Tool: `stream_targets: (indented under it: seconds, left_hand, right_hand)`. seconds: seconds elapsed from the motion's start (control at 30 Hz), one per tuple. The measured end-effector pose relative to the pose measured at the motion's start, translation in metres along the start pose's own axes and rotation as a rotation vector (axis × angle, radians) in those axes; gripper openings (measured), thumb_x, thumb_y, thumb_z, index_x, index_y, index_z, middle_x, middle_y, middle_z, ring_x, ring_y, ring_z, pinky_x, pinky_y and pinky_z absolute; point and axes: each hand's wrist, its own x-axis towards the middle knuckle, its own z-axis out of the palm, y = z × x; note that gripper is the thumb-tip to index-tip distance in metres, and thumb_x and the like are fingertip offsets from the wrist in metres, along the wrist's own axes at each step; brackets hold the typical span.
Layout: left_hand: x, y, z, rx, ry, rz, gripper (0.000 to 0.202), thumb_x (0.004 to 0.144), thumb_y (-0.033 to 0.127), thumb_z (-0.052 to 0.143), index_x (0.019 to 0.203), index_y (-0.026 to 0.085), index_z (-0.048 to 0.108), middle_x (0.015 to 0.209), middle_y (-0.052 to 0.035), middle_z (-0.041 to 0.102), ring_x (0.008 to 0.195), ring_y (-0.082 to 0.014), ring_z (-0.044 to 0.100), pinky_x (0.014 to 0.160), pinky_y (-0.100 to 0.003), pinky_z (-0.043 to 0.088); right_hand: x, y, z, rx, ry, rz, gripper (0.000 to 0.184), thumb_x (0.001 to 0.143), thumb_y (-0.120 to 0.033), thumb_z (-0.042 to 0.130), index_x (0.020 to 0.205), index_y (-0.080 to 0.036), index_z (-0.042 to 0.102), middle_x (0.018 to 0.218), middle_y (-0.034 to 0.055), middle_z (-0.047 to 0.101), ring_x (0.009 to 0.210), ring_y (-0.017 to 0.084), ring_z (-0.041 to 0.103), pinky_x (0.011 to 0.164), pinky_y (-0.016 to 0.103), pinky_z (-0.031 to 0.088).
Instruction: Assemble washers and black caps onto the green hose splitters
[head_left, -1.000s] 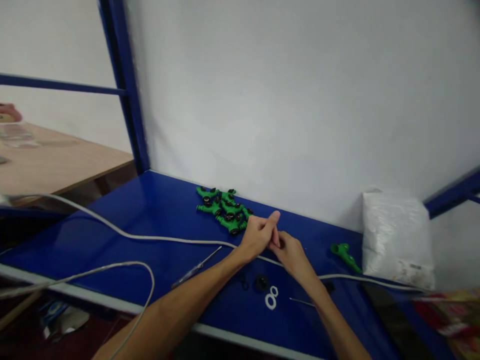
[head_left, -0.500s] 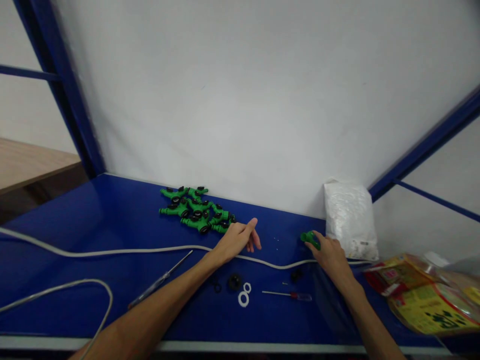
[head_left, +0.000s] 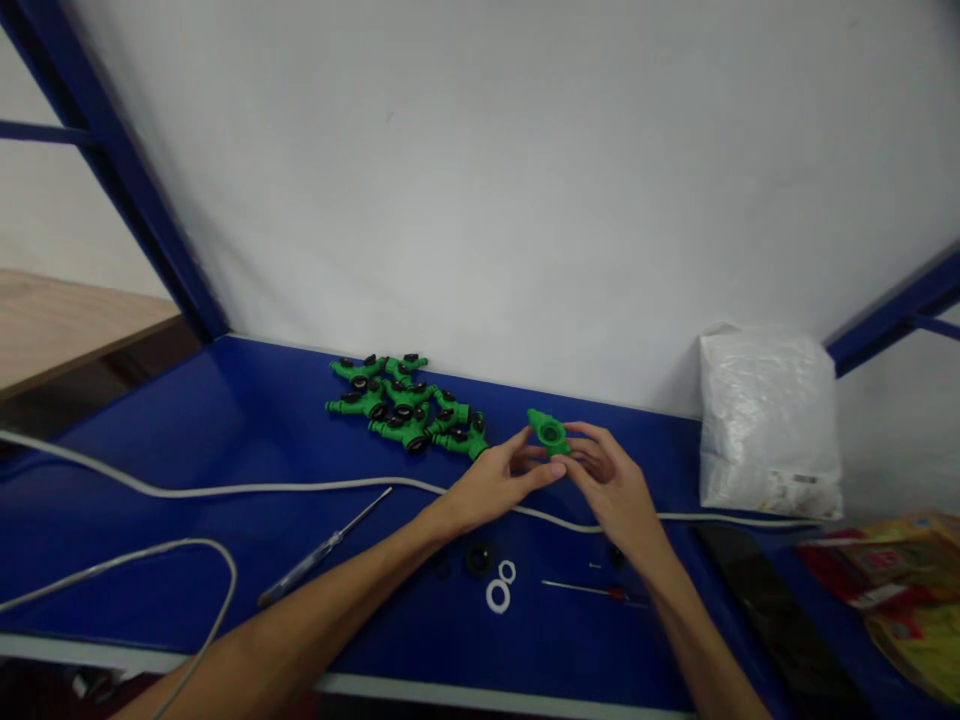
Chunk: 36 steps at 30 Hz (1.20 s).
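Note:
My right hand [head_left: 616, 492] grips a green plastic hose splitter body [head_left: 553, 432] above the table. Its round opening faces me, and no black parts show on it. My left hand [head_left: 499, 480] closes on the same piece from the left, thumb in front, with its other fingers partly hidden. Left of my hands lies a group of green hose splitters [head_left: 405, 425] fitted with black valve knobs. Below the hands lie a black ring-shaped part [head_left: 478, 558], a larger white ring [head_left: 497, 597] and a smaller white ring [head_left: 507, 572].
A screwdriver [head_left: 322, 550] lies at left, and a red-collared screwdriver [head_left: 589, 587] lies near my right forearm. A white cable [head_left: 262, 488] crosses the blue table [head_left: 420, 640]. At right are a white plastic package [head_left: 771, 420], a dark flat object [head_left: 780, 620] and colourful packets [head_left: 892, 565].
My right hand has brought the green splitter body leftward from beside the white package. My left hand has moved right to meet it and closed on it. The view has shifted slightly.

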Motion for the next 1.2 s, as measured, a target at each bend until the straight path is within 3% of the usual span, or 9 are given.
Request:
stream_targets:
  seconds: [0.17,0.33,0.53,0.63,0.8,0.93,1.0,1.07,1.2]
  left_hand:
    - [0.002,0.001,-0.001,-0.028,0.042,0.089,0.06,0.093,0.055,0.068,0.133,0.011,0.064,0.133,-0.0148,0.069,0.128,-0.0296,0.061,0.114,-0.041,0.043]
    - [0.003,0.003,0.001,-0.251,0.048,0.04,0.073,0.084,0.048,0.08,0.143,0.013,0.053,0.132,-0.0145,0.067,0.122,-0.026,0.064,0.11,-0.036,0.046]
    - [0.002,0.009,0.002,-0.239,0.119,-0.02,0.059,0.086,0.045,0.079,0.131,0.013,0.059,0.122,-0.0104,0.07,0.114,-0.022,0.065,0.104,-0.032,0.048]
    - [0.002,0.013,0.002,-0.128,0.193,0.039,0.05,0.088,0.044,0.076,0.124,0.012,0.064,0.112,-0.0075,0.071,0.105,-0.0187,0.065,0.096,-0.028,0.05]
    - [0.002,0.02,0.0,-0.064,0.304,0.069,0.046,0.092,0.046,0.07,0.125,0.016,0.061,0.098,-0.0047,0.073,0.076,-0.0119,0.064,0.061,-0.021,0.047]
    - [0.003,0.024,-0.004,-0.161,0.28,0.086,0.046,0.09,0.048,0.071,0.12,0.015,0.057,0.097,-0.0069,0.075,0.074,-0.0126,0.069,0.055,-0.02,0.045]
    - [0.004,0.024,-0.007,-0.196,0.27,0.072,0.046,0.09,0.047,0.071,0.119,0.014,0.057,0.097,-0.0078,0.076,0.073,-0.0124,0.069,0.054,-0.02,0.045]
    - [0.006,0.024,-0.008,-0.221,0.256,0.062,0.045,0.09,0.047,0.071,0.116,0.013,0.058,0.098,-0.0085,0.076,0.07,-0.0115,0.068,0.053,-0.02,0.044]
    - [0.005,0.024,-0.006,-0.252,0.186,0.023,0.042,0.09,0.046,0.071,0.113,0.013,0.059,0.096,-0.0076,0.076,0.066,-0.0102,0.067,0.051,-0.02,0.043]
  right_hand:
    - [-0.005,-0.015,0.029,0.044,0.036,-0.11,0.023,0.091,-0.034,0.074,0.108,-0.026,0.061,0.097,0.0029,0.072,0.079,0.019,0.067,0.075,0.034,0.058]
    - [-0.01,-0.018,0.025,0.025,0.097,-0.175,0.019,0.091,-0.024,0.074,0.101,-0.026,0.059,0.093,0.0006,0.063,0.075,0.017,0.059,0.071,0.033,0.053]
    - [-0.011,-0.028,0.02,0.003,0.126,-0.194,0.019,0.091,-0.021,0.074,0.097,-0.026,0.058,0.099,0.0022,0.062,0.085,0.019,0.061,0.075,0.034,0.054]
    - [-0.012,-0.032,0.018,0.0,0.073,-0.165,0.018,0.09,-0.026,0.077,0.098,-0.026,0.061,0.096,0.0014,0.062,0.08,0.018,0.061,0.076,0.034,0.055]
    - [-0.012,-0.038,0.015,-0.077,-0.086,-0.115,0.017,0.096,-0.038,0.071,0.107,-0.024,0.067,0.094,0.0025,0.073,0.081,0.02,0.069,0.08,0.035,0.057]
    - [-0.016,-0.036,-0.013,-0.161,-0.08,-0.111,0.016,0.098,-0.038,0.065,0.093,-0.025,0.073,0.092,0.0038,0.076,0.083,0.022,0.07,0.082,0.036,0.056]
    - [-0.027,-0.03,-0.038,-0.313,0.053,-0.051,0.021,0.098,-0.044,0.063,0.092,-0.026,0.073,0.093,0.004,0.077,0.085,0.023,0.071,0.082,0.037,0.055]
    - [-0.044,-0.021,-0.063,-0.387,0.099,-0.002,0.023,0.098,-0.046,0.063,0.098,-0.025,0.073,0.097,0.0082,0.077,0.087,0.026,0.072,0.084,0.041,0.055]
    - [-0.079,0.0,-0.093,-0.591,0.033,0.051,0.044,0.096,-0.065,0.057,0.098,-0.025,0.075,0.1,0.0121,0.078,0.084,0.031,0.074,0.082,0.047,0.056]
